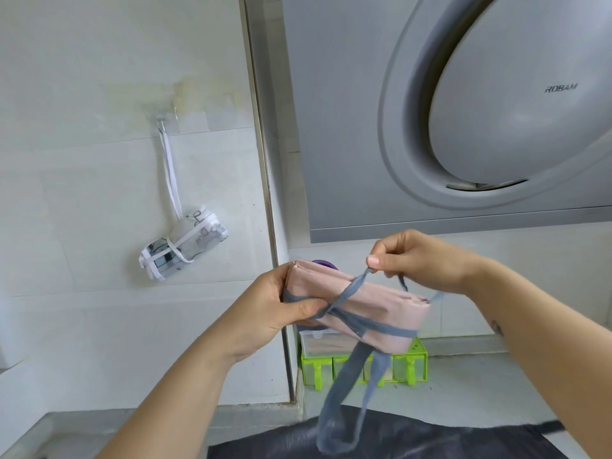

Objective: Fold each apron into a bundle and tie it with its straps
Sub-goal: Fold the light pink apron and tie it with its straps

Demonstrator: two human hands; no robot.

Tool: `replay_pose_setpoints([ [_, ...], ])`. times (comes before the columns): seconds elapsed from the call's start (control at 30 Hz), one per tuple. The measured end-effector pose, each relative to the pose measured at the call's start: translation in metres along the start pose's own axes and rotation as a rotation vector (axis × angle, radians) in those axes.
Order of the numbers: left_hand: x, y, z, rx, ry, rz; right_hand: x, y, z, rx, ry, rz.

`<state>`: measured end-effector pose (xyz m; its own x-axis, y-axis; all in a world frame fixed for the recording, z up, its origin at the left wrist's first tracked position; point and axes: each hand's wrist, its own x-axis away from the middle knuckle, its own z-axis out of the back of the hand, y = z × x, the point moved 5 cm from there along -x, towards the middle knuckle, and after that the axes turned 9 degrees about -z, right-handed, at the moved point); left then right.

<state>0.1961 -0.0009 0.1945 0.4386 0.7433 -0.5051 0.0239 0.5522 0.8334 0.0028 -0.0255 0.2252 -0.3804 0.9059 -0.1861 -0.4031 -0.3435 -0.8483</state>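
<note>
In mid-air before the tiled wall (99,160), the left hand (265,309) grips one end of the folded pink apron bundle (374,313), thumb pinning a flat grey-blue strap (359,281); the right hand (417,260) pinches that strap above it. A second, white patterned bundle (185,246) hangs from a wall hook (161,122).

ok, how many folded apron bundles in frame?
2. White patterned bundle hangs by its strap from a wall hook, left; pink bundle in the left hand, the right hand pinching its grey strap. Dark cloth at bottom: cannot tell.
</note>
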Motion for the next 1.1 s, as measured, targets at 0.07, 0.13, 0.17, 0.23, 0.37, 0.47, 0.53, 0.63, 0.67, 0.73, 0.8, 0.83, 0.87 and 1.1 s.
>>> replay_pose_setpoints([
  [0.07, -0.002, 0.009, -0.006, 0.228, 0.030, 0.004, 0.003, 0.013, -0.010, -0.266, -0.088, -0.027],
  [0.13, -0.009, 0.013, -0.011, 0.405, 0.134, 0.001, 0.001, 0.028, -0.038, -0.483, -0.090, -0.096],
  [0.17, -0.013, 0.012, -0.013, 0.444, 0.193, -0.008, -0.003, 0.034, -0.054, -0.582, -0.080, -0.092],
  [0.23, -0.022, 0.008, -0.016, 0.467, 0.331, -0.026, -0.012, 0.039, -0.079, -0.769, 0.033, 0.013],
  [0.37, -0.029, -0.013, 0.000, 0.144, 0.587, -0.121, -0.003, 0.037, -0.101, -0.668, 0.379, 0.051],
  [0.47, -0.021, -0.015, 0.012, -0.295, 0.642, -0.193, 0.003, 0.033, -0.099, -0.546, 0.405, -0.019],
  [0.53, -0.016, -0.015, 0.014, -0.450, 0.634, -0.212, 0.006, 0.023, -0.088, -0.453, 0.413, -0.035],
  [0.63, -0.012, -0.022, 0.015, -0.529, 0.565, -0.176, 0.007, 0.007, -0.055, -0.122, 0.473, -0.007],
  [0.67, -0.011, -0.024, 0.014, -0.544, 0.526, -0.161, 0.006, 0.000, -0.044, 0.032, 0.491, 0.024],
  [0.73, -0.011, -0.025, 0.015, -0.564, 0.437, -0.137, 0.002, -0.010, -0.023, 0.347, 0.512, 0.068],
  [0.8, -0.012, -0.022, 0.013, -0.544, 0.294, -0.129, -0.002, -0.016, -0.006, 0.483, 0.473, 0.084],
  [0.83, -0.013, -0.019, 0.011, -0.499, 0.201, -0.124, -0.005, -0.019, -0.001, 0.479, 0.411, 0.085],
  [0.87, -0.013, -0.015, 0.008, -0.434, 0.120, -0.107, -0.007, -0.019, 0.001, 0.460, 0.322, 0.069],
  [1.1, -0.009, 0.010, -0.010, 0.311, 0.047, -0.050, -0.013, 0.016, -0.018, -0.332, -0.092, -0.048],
])
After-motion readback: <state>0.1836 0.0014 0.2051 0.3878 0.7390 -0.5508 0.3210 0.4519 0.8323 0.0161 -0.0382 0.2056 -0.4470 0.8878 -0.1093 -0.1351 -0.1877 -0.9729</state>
